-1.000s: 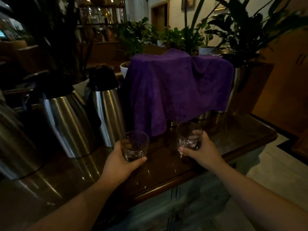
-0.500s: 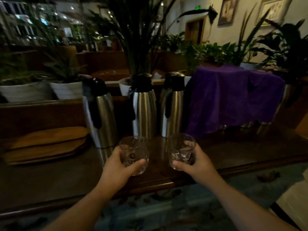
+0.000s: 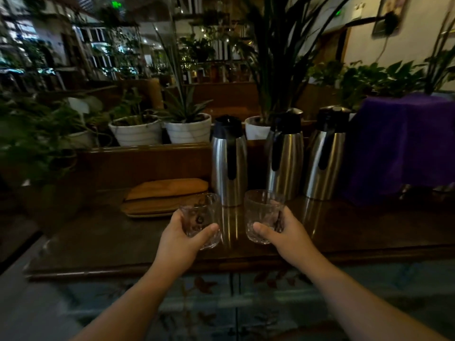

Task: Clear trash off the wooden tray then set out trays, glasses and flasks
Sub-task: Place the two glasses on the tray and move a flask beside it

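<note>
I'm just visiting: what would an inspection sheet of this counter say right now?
Surface: dark glossy wooden counter.
Job's things: three steel flasks upright in a row; stacked wooden trays at left; two clear glasses.
Clutter: purple cloth draped at right.
Grippers: left hand grips left glass; right hand grips right glass.
Cables: nothing seen.
Surroundings: potted plants behind, dim room.

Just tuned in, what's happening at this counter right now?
A person is holding two clear glasses, one in the left hand and one in the right hand, above a dark wooden counter. The left glass and right glass both look empty. Behind them stand three steel flasks, with stacked wooden trays to the left and a purple cloth draped on the right.
</note>
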